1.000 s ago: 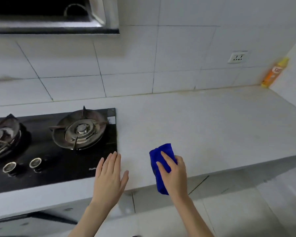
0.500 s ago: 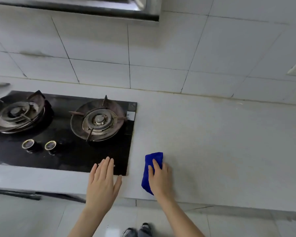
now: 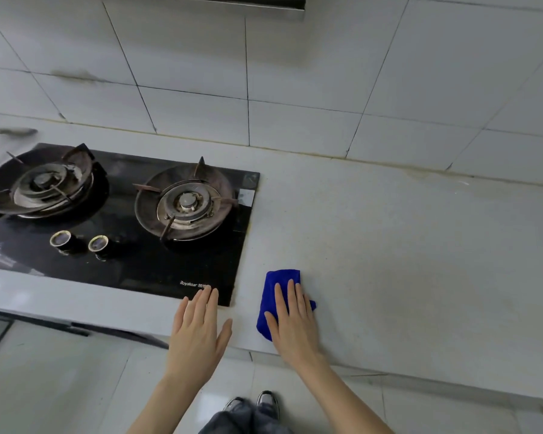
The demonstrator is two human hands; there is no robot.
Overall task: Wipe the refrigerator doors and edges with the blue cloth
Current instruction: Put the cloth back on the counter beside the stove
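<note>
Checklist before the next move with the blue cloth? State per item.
1. Blue cloth under right hand: ok, fingers flat on it.
2. Cloth gripped for lifting: not ok, straight fingers only press it.
3. Left hand free: ok, open, holds nothing.
4. Refrigerator in view: not ok, only counter and stove show.
5. Cloth apart from stove: ok, on bare counter beside it.
6. Cloth clean or damp: cannot tell.
</note>
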